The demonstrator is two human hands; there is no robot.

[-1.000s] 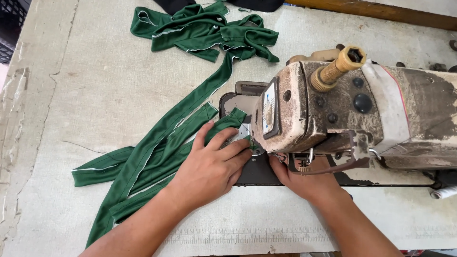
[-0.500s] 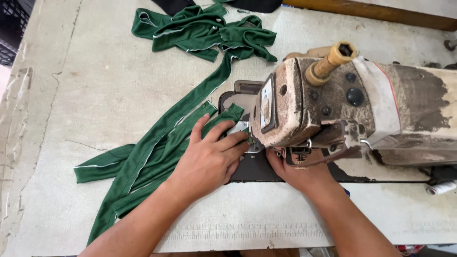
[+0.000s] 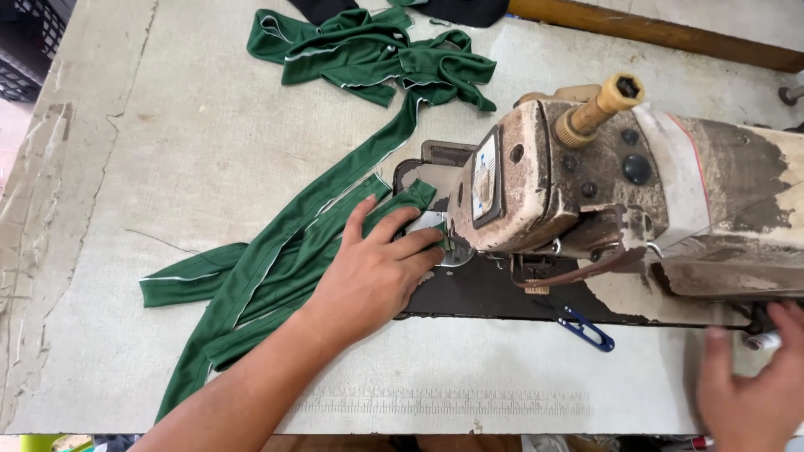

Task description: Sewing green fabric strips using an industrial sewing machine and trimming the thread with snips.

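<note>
My left hand [image 3: 368,276] lies flat on a long green fabric strip [image 3: 276,251] with white edging. Its fingertips press the strip's end against the plate beside the needle foot [image 3: 452,247] of an old, worn beige sewing machine [image 3: 603,192]. The strip runs back across the table to a bunched green pile [image 3: 368,54] at the far edge. Blurred by motion, my right hand [image 3: 749,385] is at the lower right corner, off the fabric. Its fingers are spread next to a small white cylinder [image 3: 764,340] under the machine's right end; I cannot tell if they touch it.
Blue thread snips [image 3: 588,327] lie on the dark machine base [image 3: 494,293] in front of the machine. The grey work table [image 3: 151,151] has a worn, cracked left edge. A wooden beam [image 3: 653,33] runs along the back, and a dark cloth [image 3: 452,8] lies at the far edge.
My right hand has left the needle area and swung to the lower right corner, which uncovers the blue snips. My left hand stays pressed on the green strip.
</note>
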